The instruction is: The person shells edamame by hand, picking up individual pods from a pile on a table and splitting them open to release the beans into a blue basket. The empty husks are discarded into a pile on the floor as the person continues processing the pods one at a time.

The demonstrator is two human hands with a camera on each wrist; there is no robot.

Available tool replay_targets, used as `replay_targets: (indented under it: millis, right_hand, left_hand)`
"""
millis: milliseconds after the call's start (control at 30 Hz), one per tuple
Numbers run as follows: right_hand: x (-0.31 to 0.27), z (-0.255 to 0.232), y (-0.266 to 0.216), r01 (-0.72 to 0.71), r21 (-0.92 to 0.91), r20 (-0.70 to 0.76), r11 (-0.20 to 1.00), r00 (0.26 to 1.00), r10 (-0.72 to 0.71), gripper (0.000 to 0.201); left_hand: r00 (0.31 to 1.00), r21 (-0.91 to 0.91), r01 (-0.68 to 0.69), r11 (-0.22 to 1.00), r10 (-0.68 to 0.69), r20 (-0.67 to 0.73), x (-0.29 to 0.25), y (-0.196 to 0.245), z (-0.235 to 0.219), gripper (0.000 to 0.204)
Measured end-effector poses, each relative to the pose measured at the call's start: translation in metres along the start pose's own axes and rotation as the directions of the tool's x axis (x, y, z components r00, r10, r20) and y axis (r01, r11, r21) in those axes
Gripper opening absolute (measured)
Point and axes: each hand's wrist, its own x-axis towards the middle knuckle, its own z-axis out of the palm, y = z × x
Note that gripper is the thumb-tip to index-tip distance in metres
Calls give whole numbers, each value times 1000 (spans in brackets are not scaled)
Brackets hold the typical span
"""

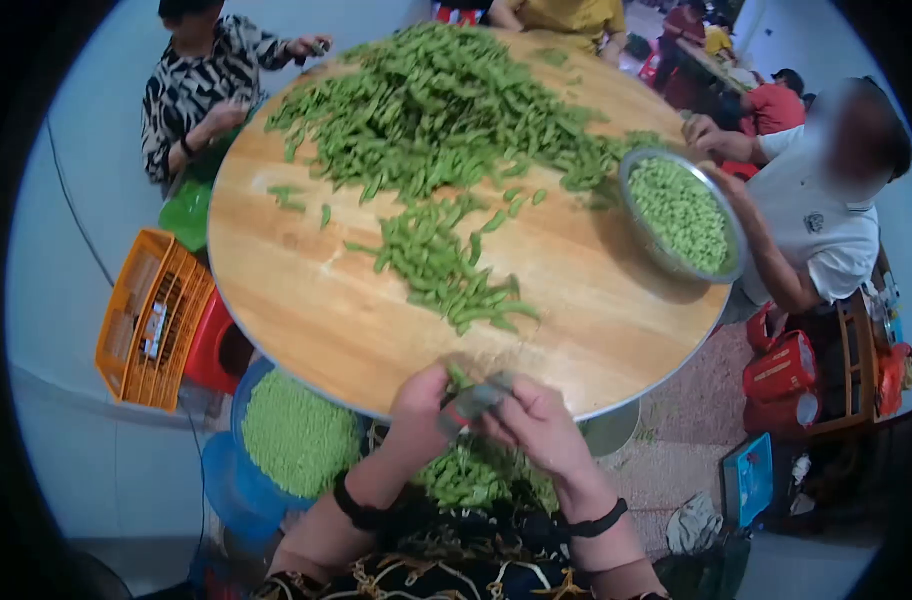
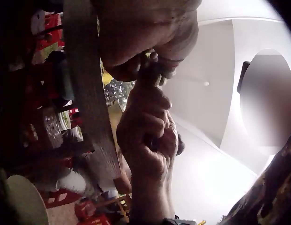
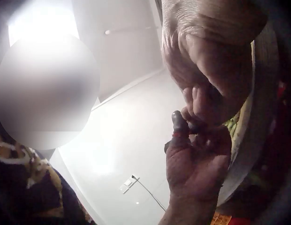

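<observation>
Both hands meet just off the near edge of the round wooden table [image 1: 306, 300]. In the head view the left hand [image 1: 423, 398] pinches a green pod [image 1: 459, 378], its thumb dark at the tip. Against it the right hand [image 1: 538, 418] has curled fingers at the same spot; what they pinch is too blurred to tell. In the left wrist view the right hand [image 2: 147, 126] is curled, touching the left hand [image 2: 150, 33]. The right wrist view shows the left hand [image 3: 194, 164] under the right hand [image 3: 211, 61]. Green pods [image 1: 431, 255] lie beyond the hands.
A large pod heap [image 1: 436, 100] covers the table's far side. At the right, a person [image 1: 816, 200] holds a metal bowl of shelled beans [image 1: 679, 215]. Another person [image 1: 201, 90] sits at the far left. Below the hands are more pods [image 1: 466, 478]; a blue tub of beans [image 1: 298, 430] stands left.
</observation>
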Motion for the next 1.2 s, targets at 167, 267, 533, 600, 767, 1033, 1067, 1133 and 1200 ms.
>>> replay_targets:
  millis: [167,267,533,600,767,1033,1067,1133,1200]
  right_hand:
    - [3,8,-5,186,-332,-154,925,957,-248,11]
    - [6,0,-3,80,-57,-122,995,989,-86,15]
    - [14,2,-11,265,-383,-262,885,887,-379,11]
    - [14,0,-11,223,-467,-250,856,895,-370,13]
    - [16,-6,-4,370,-675,-56,638,837,-545,14]
    - [17,-9,5,433,-758,15,488,759,-651,13]
    - [16,-7,3,406,-658,-47,634,818,-573,13]
    - [14,-6,-2,362,-538,-95,761,871,-482,13]
    - [14,-6,-10,191,-87,-225,978,952,-206,15]
  left_hand:
    - [977,344,-75,936,138,-163,5,4,3,22]
    - [977,268,-122,956,163,-136,5,7,-1,21]
    - [987,238,-121,964,142,-70,3,8,3,30]
    - [964,452,-192,871,253,-78,2,11,7,33]
    - [965,556,-261,789,235,120,3,14,-7,34]
    - [986,-298,156,942,-132,99,2,11,-5,33]
    - [987,-270,155,950,-138,83,2,9,-6,34]
    - [999,-85,21,996,-18,30,4,9,1,34]
    - [994,108,-109,988,109,-1,3,13,5,34]
